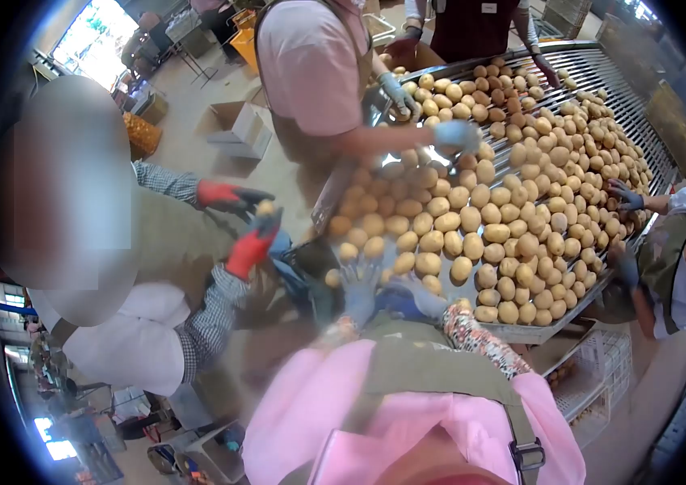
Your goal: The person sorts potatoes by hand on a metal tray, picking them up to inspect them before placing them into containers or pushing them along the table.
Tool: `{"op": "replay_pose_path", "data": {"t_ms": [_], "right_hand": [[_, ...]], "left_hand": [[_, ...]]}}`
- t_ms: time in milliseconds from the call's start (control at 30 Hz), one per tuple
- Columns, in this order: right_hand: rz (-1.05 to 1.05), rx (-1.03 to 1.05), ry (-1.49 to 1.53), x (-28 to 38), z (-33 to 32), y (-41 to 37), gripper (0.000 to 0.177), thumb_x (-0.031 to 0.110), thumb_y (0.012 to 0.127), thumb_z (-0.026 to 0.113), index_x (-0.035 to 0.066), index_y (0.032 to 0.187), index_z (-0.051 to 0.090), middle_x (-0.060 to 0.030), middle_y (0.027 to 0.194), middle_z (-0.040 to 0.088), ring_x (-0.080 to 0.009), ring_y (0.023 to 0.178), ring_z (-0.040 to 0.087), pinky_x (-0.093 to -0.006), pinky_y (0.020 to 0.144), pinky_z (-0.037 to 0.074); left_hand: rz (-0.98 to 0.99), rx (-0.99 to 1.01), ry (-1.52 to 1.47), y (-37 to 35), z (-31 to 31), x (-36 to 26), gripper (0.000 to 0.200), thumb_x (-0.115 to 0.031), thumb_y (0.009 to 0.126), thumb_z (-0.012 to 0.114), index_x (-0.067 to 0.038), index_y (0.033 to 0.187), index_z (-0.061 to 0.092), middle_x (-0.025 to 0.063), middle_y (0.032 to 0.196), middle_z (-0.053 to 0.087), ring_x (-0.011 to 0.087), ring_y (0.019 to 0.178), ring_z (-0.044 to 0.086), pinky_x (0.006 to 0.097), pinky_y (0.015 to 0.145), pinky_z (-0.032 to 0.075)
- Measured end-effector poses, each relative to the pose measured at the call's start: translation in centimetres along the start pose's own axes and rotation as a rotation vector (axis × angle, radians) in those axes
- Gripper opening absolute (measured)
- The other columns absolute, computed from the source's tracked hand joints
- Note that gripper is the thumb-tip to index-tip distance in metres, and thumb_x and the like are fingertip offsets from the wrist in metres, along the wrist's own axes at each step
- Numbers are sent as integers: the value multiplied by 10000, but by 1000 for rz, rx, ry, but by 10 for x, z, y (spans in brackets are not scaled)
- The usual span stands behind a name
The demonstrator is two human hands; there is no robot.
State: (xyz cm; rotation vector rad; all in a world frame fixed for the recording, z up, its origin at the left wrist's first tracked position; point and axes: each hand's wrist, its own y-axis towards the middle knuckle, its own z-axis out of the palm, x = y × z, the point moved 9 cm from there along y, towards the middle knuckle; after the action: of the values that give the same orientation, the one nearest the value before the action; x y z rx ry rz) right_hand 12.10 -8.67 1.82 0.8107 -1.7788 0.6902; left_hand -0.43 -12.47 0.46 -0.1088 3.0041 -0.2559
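Observation:
Many tan potatoes (470, 218) lie spread over a metal sorting table (513, 330) in front of me. My left hand (359, 284), in a pale grey-blue glove, is at the table's near left corner with its fingers spread. Close beside it is my right hand (416, 299), gloved in blue-grey and slightly blurred, its fingers stretched toward the left. Neither hand shows a potato in its grasp. A single potato (332, 278) sits just left of my left hand, and another potato (432, 284) lies just beyond my right.
At the left, a co-worker's red-and-black gloves (252, 246) hold a potato. Another co-worker's pale glove (456, 136) reaches over the table. More workers' hands are at the far and right sides. A cardboard box (239, 129) and a white crate (601, 368) stand on the floor.

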Motion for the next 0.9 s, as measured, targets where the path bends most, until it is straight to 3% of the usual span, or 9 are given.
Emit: {"op": "replay_pose_path", "data": {"t_ms": [33, 133, 233, 367, 433, 467, 633, 700, 900], "right_hand": [[-250, -29, -219, 54, -15, 2, 412, 98, 904, 511, 151, 1312, 533, -135, 1189, 590, -277, 1073, 574, -337, 900, 460], [427, 44, 272, 34, -56, -14, 376, 143, 911, 513, 132, 1286, 546, -145, 1177, 589, -293, 1038, 579, -363, 886, 469], [241, -282, -633, 0, -112, -44, 390, 204, 873, 550, 156, 1259, 563, -142, 1227, 568, -338, 1255, 464, -445, 1014, 384], [324, 157, -812, -34, -55, -80, 507, 331, 867, 560, 131, 1331, 516, -168, 1401, 451, -522, 1384, 158, -656, 1075, 159], [516, 226, -451, -48, -12, -50, 477, 378, 848, 588, 35, 1177, 553, -213, 1169, 590, -463, 1143, 506, -549, 981, 379], [465, 147, -722, -48, 1, -37, 423, 373, 854, 582, 15, 1080, 576, -204, 1060, 632, -401, 1005, 592, -485, 895, 450], [443, 307, -411, -45, -10, -17, 332, 260, 859, 589, 7, 1070, 626, -175, 1051, 653, -308, 1003, 617, -396, 910, 464], [462, 20, 339, -43, -46, -45, 393, 324, 948, 480, 78, 1246, 556, -125, 1039, 650, -232, 867, 638, -341, 795, 501], [404, -297, 64, -66, -113, -63, 463, 100, 934, 496, 52, 1388, 422, -89, 1201, 585, -179, 1046, 558, -296, 926, 438]], "left_hand": [[-5, 14, 3, -6, 10, 6, 650, -469, 897, 509, -130, 1440, 395, 68, 1546, 261, 449, 1421, 112, 626, 1119, 54], [-178, -148, -234, -27, 20, 42, 615, -365, 906, 551, -72, 1426, 400, 232, 1485, 305, 463, 1380, 210, 531, 1126, 191], [-89, -303, -500, -50, 2, 56, 629, -306, 880, 610, -69, 1425, 400, 238, 1468, 332, 472, 1328, 310, 494, 1104, 266], [-183, -209, -244, -48, 43, 68, 646, -332, 877, 599, -141, 1451, 372, 227, 1481, 322, 463, 1328, 320, 546, 1093, 254], [-156, -70, -240, -27, 28, 42, 687, -399, 879, 563, -148, 1474, 326, 223, 1498, 295, 464, 1341, 297, 574, 1093, 229], [-196, 65, -314, -19, -3, 17, 725, -450, 879, 531, -143, 1488, 286, 224, 1507, 277, 480, 1342, 287, 580, 1100, 213], [-159, -30, -372, -4, 17, 10, 735, -518, 874, 515, -235, 1502, 259, 272, 1501, 251, 515, 1349, 252, 575, 1117, 179], [-207, 92, -352, -16, 9, 16, 725, -531, 879, 509, -264, 1502, 253, 287, 1485, 273, 521, 1344, 252, 574, 1110, 199], [-185, 94, -640, -18, 43, 22, 730, -451, 916, 479, -135, 1508, 192, 285, 1414, 366, 503, 1270, 358, 545, 1091, 258]]}}
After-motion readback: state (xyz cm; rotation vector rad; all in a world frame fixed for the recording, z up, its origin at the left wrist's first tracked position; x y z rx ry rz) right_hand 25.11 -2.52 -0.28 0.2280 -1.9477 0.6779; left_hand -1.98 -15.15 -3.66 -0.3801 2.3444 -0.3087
